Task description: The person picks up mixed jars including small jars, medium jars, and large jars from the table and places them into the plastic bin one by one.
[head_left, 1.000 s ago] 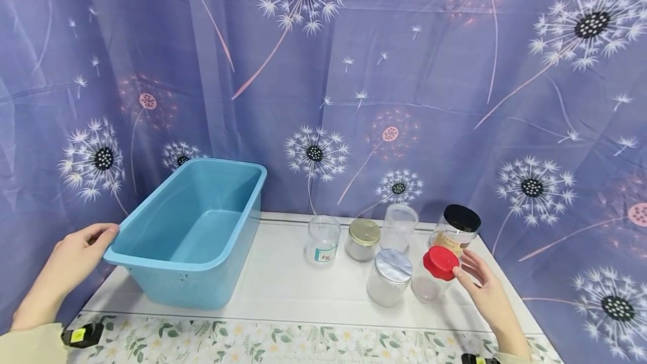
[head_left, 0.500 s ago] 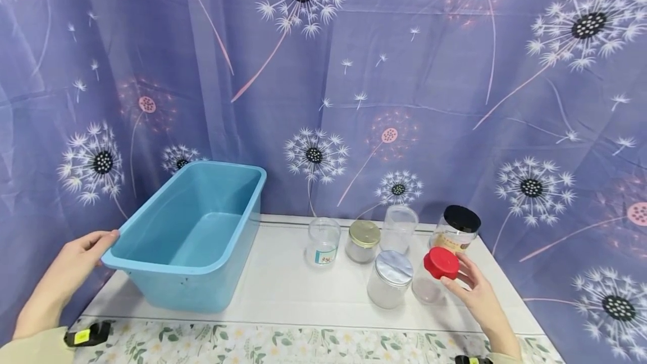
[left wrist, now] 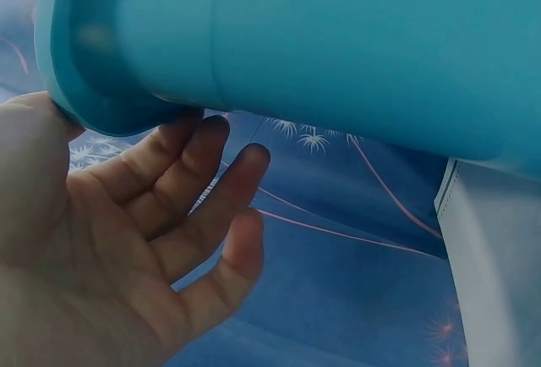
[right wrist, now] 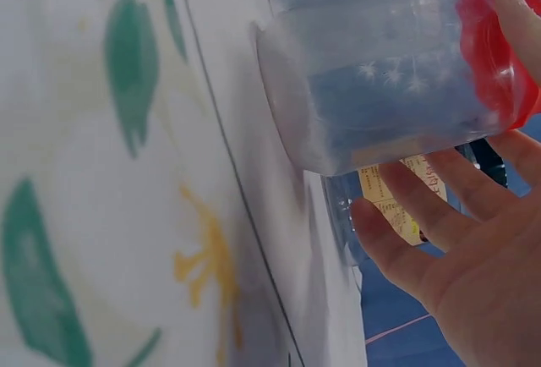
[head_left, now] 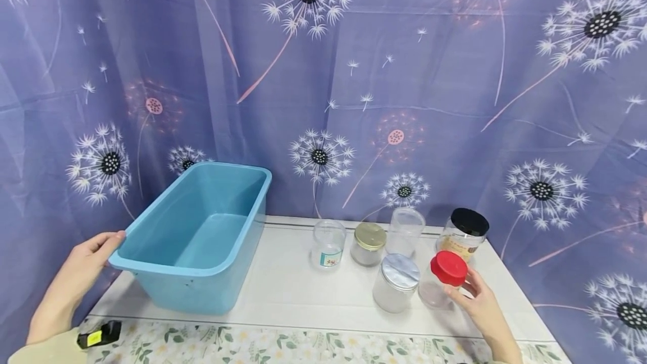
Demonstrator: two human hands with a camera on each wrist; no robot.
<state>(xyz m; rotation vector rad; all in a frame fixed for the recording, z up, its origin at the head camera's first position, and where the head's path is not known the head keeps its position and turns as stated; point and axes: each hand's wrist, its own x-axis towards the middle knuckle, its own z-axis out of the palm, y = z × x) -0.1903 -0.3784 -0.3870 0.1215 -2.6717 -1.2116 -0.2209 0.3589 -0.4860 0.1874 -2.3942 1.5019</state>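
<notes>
At the left of the head view, my left hand (head_left: 83, 274) holds the rim of a blue plastic tub (head_left: 247, 229). The left wrist view shows the thumb over the rim and the fingers (left wrist: 211, 156) under it. My right hand (head_left: 480, 303) is at a clear jar with a red lid (head_left: 449, 267), on the table's right side. Its thumb lies on the near side of the lid and the fingers curve round the far side. The jar (right wrist: 372, 71) stands upright on the table in the head view. The fingers' far tips are partly hidden there.
Left of the red-lidded jar stands a silver-lidded jar (head_left: 396, 282). Behind are a gold-lidded jar (head_left: 368, 243), a clear lidless jar (head_left: 406, 232), a small labelled clear jar (head_left: 329, 243) and a black-lidded jar (head_left: 464, 235). A patterned purple curtain (head_left: 343, 83) hangs behind the white table (head_left: 293, 291).
My right hand has closed in on the red-lidded jar, its thumb moving to the near side of the lid. The left hand stays on the tub's rim. The head view has shifted slightly.
</notes>
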